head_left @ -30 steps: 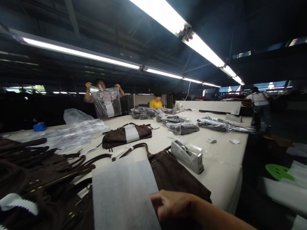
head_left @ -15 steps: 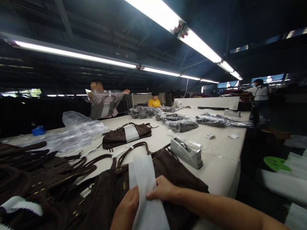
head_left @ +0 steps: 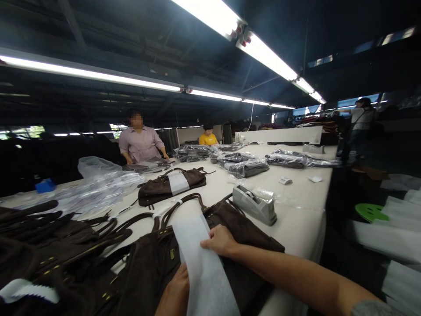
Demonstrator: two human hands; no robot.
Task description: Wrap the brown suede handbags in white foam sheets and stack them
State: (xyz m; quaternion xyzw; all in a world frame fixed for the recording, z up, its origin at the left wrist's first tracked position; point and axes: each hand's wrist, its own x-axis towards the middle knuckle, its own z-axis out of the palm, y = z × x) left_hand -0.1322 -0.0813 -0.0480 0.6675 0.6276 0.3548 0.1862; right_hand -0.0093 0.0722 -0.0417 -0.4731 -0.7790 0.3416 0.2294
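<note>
The near bag (head_left: 253, 232) is a deep, dark brown with a gold zip pull (head_left: 172, 253); the paper strip (head_left: 202, 263) across it is plain white. The bench (head_left: 302, 197) is cream, the tape dispenser (head_left: 253, 205) grey. The far bag (head_left: 154, 189), also brown, wears a white band (head_left: 178, 183). At far left sits a bright blue box (head_left: 45, 186); at right, a vivid green disc (head_left: 371, 212). Far shirts show plain yellow (head_left: 208, 139) and pale lilac (head_left: 140, 142).

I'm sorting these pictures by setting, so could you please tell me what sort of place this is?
Probably a factory packing area: brown handbags lie on a long table, with clear plastic and a tape dispenser.
</note>
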